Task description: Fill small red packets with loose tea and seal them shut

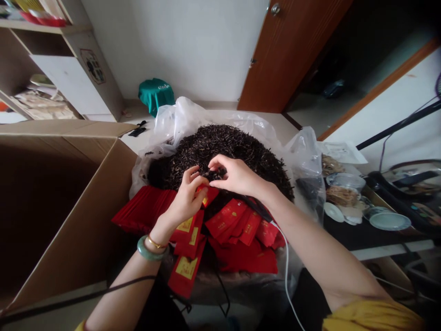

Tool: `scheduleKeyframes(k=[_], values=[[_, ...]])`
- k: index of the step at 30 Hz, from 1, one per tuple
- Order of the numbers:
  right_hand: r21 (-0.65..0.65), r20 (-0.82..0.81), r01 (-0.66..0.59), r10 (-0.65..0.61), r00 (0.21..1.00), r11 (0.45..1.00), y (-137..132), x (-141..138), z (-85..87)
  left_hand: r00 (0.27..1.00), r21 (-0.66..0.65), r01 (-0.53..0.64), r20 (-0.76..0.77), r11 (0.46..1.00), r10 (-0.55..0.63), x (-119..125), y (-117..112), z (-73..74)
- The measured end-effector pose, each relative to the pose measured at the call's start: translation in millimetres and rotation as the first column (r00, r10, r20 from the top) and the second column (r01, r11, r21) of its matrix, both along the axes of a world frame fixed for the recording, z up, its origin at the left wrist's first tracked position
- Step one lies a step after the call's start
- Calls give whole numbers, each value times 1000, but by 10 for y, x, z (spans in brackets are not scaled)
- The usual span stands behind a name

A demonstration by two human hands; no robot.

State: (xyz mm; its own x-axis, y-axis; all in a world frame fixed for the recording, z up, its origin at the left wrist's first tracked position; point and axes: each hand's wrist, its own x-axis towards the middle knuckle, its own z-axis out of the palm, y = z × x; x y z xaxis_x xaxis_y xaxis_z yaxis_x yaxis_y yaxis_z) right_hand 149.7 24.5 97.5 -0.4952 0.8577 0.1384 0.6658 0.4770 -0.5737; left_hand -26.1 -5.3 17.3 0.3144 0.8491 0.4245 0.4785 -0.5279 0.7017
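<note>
My left hand (190, 195) is closed on a small red packet (209, 196), its fingers curled at the packet's upper edge. Close beside it, my right hand (232, 174) pinches a clump of dark dried leaves (217, 174), like loose tea, at the packet's top. Behind both hands rises a large heap of the same dark leaves (227, 140) inside a clear plastic bag (186, 112). Red packets with gold print (227, 218) lie fanned out below my hands. A neat row of red packets (144, 207) stands to the left, and several with yellow labels (186, 269) lie nearer me.
An open cardboard box (79, 220) stands at the left. On the right, a dark table (337, 234) holds bowls (389, 218) and bagged goods. A white cable (287, 271) runs down past the packets. A teal bag (156, 95) and a brown door (285, 50) are behind.
</note>
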Motion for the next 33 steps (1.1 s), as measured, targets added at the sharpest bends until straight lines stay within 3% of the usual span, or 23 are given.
scheduleKeyframes(k=[2, 7, 10, 14, 17, 20, 26, 30, 33], values=[[-40, 18, -77, 78, 997, 996, -3, 61, 54, 1000, 6, -2, -8, 1000, 2, -5, 0, 9], [-14, 271, -253, 247, 930, 967, 19, 85, 71, 999, 26, 32, 4, 999, -32, 3, 9, -14], [8, 284, -242, 230, 931, 970, 34, 26, 31, 999, 37, 44, 18, 998, -45, 3, 9, -24], [-79, 98, -121, 128, 987, 990, 9, 14, 58, 1000, 2, 16, 9, 1000, -16, -10, -1, -1], [-166, 103, -179, 198, 975, 970, -21, 54, 106, 1000, 3, 18, 7, 1000, -18, -17, -5, 16], [-142, 164, -208, 230, 959, 968, -26, 66, 105, 1000, 21, 19, 5, 1000, -19, -18, -8, 22], [-114, 68, -57, 65, 996, 992, -27, 50, 20, 997, 116, -3, -76, 993, 11, -27, -7, 29], [-96, 74, -103, 110, 991, 990, -92, 94, -4, 990, 195, -9, -137, 981, 37, -34, 2, 43], [-62, 98, -130, 136, 986, 990, -122, 128, -47, 993, 184, 11, -121, 983, 12, -34, 2, 53]])
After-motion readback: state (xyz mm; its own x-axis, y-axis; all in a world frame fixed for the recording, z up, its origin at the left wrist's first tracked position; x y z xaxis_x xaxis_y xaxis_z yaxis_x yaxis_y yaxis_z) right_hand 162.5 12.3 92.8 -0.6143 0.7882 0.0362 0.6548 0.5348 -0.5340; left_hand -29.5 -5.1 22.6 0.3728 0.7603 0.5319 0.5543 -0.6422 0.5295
